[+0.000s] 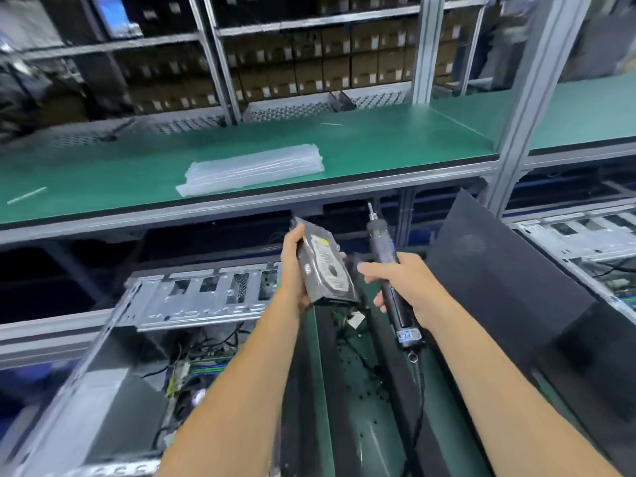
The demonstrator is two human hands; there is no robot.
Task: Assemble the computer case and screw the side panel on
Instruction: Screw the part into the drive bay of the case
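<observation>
While left hand (292, 270) grips hard drive (325, 265), open case (144, 342) shows cables.

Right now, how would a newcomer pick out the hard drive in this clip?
Start at the long green shelf across the middle, then drop to the two bare forearms below it. The left hand grips the hard drive, a flat dark slab with a pale label, tilted on edge. The right hand holds a slim electric screwdriver instead.

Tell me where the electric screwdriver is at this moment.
In the head view, the electric screwdriver is right of centre, held bit-up in the right hand, beside the hard drive that the left hand holds.
</observation>
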